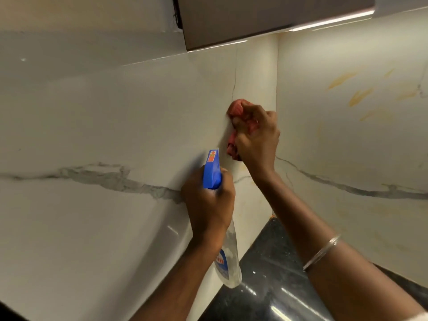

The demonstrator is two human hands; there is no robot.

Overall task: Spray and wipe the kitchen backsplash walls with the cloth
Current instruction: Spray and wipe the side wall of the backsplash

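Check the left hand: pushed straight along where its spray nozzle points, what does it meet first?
Probably the marble-look backsplash near the corner; the left hand aims the spray bottle up at it. The red cloth in the right hand sits just beside that line; depth is unclear.

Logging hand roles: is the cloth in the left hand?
No, the right hand grips the cloth; the left hand holds the spray bottle.

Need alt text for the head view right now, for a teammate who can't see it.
The right hand holds a bunched red cloth against the marble backsplash near the corner, while the left hand grips a blue-topped spray bottle. A black countertop lies below.
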